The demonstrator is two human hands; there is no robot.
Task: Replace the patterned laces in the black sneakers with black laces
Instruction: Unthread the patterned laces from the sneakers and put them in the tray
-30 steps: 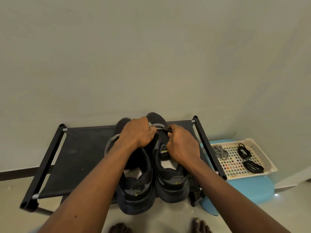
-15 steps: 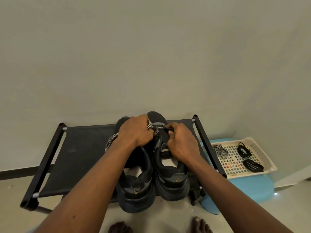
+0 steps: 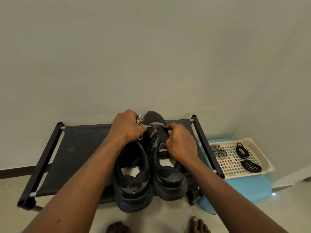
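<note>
The left hand (image 3: 127,126), fist closed on the patterned lace (image 3: 139,119), has drawn back from the right sneaker (image 3: 165,158) on the rack (image 3: 75,148); more lace is free. The right hand (image 3: 180,143) pinches the eyelet area.

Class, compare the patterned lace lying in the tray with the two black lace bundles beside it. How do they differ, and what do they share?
The patterned lace is black-and-white speckled; the black lace bundles are plain black. The patterned lace is one loose heap at the tray's left end; the black ones are two tidier coils towards its right. All lie untouched in the same cream tray.
</note>
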